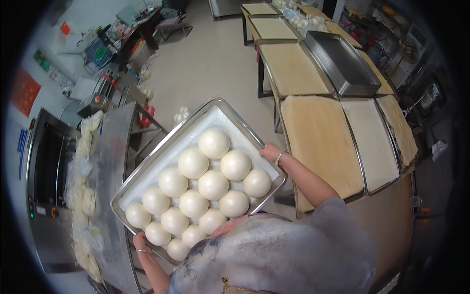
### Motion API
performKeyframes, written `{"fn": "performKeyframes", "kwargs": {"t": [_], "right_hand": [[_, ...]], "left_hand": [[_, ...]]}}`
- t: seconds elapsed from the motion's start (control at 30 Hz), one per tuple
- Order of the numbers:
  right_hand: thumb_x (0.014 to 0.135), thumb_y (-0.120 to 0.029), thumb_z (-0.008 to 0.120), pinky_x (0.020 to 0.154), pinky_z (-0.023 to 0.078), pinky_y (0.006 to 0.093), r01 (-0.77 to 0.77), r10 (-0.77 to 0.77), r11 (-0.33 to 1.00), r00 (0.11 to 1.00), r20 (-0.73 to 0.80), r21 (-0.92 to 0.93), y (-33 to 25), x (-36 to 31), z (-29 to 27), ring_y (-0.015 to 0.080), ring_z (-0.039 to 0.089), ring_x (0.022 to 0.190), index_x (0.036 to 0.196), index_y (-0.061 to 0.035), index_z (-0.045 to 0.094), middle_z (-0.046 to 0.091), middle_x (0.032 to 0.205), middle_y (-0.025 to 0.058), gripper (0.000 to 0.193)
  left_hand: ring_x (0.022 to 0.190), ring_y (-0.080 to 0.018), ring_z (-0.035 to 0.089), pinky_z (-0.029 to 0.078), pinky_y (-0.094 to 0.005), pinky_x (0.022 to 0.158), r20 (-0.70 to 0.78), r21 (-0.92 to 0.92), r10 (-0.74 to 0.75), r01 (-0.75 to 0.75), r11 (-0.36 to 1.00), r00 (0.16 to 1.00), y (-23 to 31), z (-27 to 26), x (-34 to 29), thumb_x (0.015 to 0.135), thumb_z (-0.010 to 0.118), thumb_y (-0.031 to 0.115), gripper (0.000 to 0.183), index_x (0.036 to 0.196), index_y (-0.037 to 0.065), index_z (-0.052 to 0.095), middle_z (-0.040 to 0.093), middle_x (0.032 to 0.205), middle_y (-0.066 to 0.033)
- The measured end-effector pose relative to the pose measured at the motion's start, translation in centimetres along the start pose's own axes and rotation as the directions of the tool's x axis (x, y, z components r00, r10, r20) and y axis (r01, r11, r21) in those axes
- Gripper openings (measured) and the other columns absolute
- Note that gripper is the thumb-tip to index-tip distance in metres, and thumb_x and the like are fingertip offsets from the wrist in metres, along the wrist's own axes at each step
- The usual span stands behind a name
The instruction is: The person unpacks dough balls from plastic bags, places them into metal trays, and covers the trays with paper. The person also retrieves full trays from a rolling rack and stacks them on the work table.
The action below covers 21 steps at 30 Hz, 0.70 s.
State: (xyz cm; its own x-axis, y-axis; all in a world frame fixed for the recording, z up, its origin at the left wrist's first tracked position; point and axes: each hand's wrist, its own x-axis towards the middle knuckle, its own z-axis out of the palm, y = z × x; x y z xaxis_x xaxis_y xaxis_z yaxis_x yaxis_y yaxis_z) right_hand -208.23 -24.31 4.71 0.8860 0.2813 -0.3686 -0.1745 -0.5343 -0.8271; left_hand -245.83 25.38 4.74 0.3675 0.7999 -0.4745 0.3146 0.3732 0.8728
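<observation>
A metal baking tray [164, 140] is held slantwise in front of my body, its far corner pointing ahead. Smooth white round buns [213, 185] stand on it in staggered rows over a white textured liner [196, 128]. My left hand [140, 241] grips the rim at the tray's near left side, thumb showing on top. At the right side my right hand [270, 152] is closed around the rim, a bracelet on the wrist. The fingers beneath the tray are hidden, and my clothing covers part of its near edge.
To the right, a long table carries shallow trays with tan liners [320, 142], a white-lined tray [369, 142] and a stack of dark metal trays [342, 63]. On the left stand a steel table [115, 196] with bagged pale pieces [85, 196] along it and an oven [46, 171].
</observation>
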Motion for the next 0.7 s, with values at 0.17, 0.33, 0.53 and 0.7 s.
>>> {"fn": "performKeyframes", "kwargs": {"t": [0.17, 0.33, 0.53, 0.7], "right_hand": [[0.061, -0.015, 0.057, 0.052, 0.042, 0.0362, -0.037, 0.036, 0.999, 0.991, -0.132, -0.006, -7.2, 10.1, 0.1, 0.0226, 0.054, 0.054, 0.067, 0.0077, 0.057, 0.055, 0.058, 0.0141, 0.024], [0.060, -0.019, 0.058, 0.055, 0.044, 0.0358, -0.150, 0.157, 0.988, 0.940, -0.304, 0.045, -9.9, 21.0, -3.1, 0.0283, 0.057, 0.058, 0.072, 0.0108, 0.056, 0.058, 0.064, 0.0195, 0.032], [0.060, -0.015, 0.058, 0.056, 0.045, 0.0355, -0.211, 0.464, 0.855, 0.720, -0.516, 0.474, -9.9, 23.9, -8.6, 0.0254, 0.058, 0.061, 0.076, 0.0095, 0.056, 0.059, 0.068, 0.0150, 0.030], [0.060, -0.013, 0.059, 0.057, 0.045, 0.0346, -0.189, 0.581, 0.768, 0.608, -0.541, 0.613, -9.0, 27.4, -14.0, 0.0227, 0.058, 0.062, 0.074, 0.0052, 0.058, 0.059, 0.067, 0.0113, 0.023]], "left_hand": [[0.051, -0.0191, 0.045, 0.035, -0.0324, 0.047, 0.053, 0.084, 0.025, -0.030, 0.996, 0.998, 9.9, 9.0, 14.2, 0.056, 0.047, -0.001, 0.004, 0.059, 0.001, 0.048, 0.045, 0.058, -0.0035], [0.052, -0.0194, 0.047, 0.035, -0.0351, 0.046, 0.329, 0.429, 0.241, -0.371, 0.823, 0.913, 20.4, 25.5, 32.5, 0.058, 0.052, 0.005, 0.009, 0.052, -0.002, 0.048, 0.047, 0.053, -0.0052], [0.050, -0.0195, 0.046, 0.036, -0.0349, 0.047, 0.699, 0.312, 0.132, -0.465, 0.829, 0.703, 33.1, 54.5, 43.3, 0.059, 0.052, 0.006, 0.009, 0.056, -0.002, 0.049, 0.049, 0.055, -0.0074], [0.051, -0.0175, 0.045, 0.036, -0.0332, 0.047, 0.790, 0.381, 0.047, -0.550, 0.743, 0.611, 39.1, 80.6, 40.9, 0.058, 0.053, 0.004, 0.012, 0.067, -0.003, 0.052, 0.050, 0.061, -0.0074]]}}
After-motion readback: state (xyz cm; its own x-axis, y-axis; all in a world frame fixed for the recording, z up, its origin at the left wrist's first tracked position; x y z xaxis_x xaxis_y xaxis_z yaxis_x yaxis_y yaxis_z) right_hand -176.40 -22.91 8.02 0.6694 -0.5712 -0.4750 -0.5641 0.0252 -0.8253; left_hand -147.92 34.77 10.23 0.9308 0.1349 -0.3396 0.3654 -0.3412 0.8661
